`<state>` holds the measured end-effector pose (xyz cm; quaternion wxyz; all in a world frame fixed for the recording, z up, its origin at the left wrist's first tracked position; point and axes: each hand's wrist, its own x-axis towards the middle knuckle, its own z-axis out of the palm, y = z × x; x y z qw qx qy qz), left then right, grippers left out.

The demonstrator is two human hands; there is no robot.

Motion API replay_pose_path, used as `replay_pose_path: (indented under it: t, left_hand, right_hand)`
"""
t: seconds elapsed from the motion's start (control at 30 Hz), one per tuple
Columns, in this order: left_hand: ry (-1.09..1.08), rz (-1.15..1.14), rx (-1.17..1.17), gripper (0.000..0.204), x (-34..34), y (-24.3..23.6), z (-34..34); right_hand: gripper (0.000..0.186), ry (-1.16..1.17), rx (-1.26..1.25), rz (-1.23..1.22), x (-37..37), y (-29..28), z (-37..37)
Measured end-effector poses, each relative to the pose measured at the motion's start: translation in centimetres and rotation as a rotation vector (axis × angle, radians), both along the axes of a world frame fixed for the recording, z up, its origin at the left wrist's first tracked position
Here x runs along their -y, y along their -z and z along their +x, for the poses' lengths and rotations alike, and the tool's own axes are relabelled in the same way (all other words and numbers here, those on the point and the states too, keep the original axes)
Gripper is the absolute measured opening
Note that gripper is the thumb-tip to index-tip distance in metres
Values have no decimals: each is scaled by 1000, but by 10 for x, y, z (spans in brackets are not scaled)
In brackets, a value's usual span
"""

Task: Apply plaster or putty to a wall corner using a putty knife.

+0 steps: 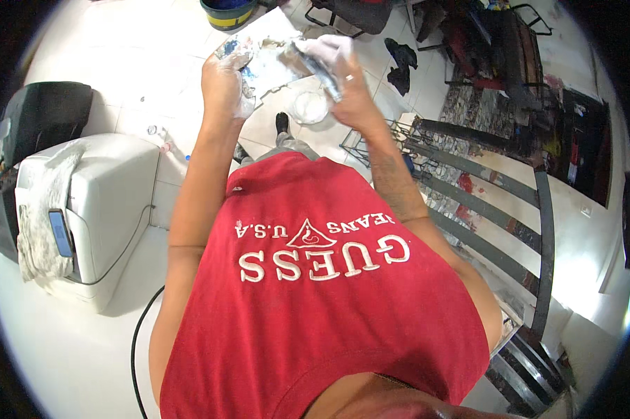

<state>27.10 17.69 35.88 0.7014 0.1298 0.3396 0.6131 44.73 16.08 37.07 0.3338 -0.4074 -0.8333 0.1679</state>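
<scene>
left hand point(224, 82) clamped on smeared white board's point(264, 72) edge | right hand point(351, 85) round some dark strip point(322, 70), can't tell what | board's between them, above the floor point(154, 77) | prob light, stiff, slick where smeared, grab clean edges imo

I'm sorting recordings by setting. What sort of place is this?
Probably a tiled indoor room used as a makeshift workshop, though it could be a home: there's a smeared board in the left hand, a round container of white material and a yellow-banded bucket.
</scene>
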Motion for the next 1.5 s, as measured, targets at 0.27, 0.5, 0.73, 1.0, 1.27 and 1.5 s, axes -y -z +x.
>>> replay_pose_path:
  t: [0.27,0.5,0.73,1.0,1.27,1.5]
  left_hand:
    - [-39,-2,49,16,-6,11,-14]
    - [-187,169,-523,13,-7,19,0]
    - [-182,284,-748,13,-12,28,1]
    - [-149,340,-726,20,-6,12,12]
    - [-77,283,-762,19,-17,12,-7]
    - [34,38,-90,15,-13,-2,-19]
  right_hand:
    - [58,152,156,-262,-17,87,58]
    - [55,116,186,-228,-6,-4,-13]
    - [58,-232,319,-371,-7,-6,12]
    - [50,1,179,-205,-22,-11,3]
    - [51,-169,365,-330,-1,8,1]
    - [52,-56,-504,-641,-1,-27,30]
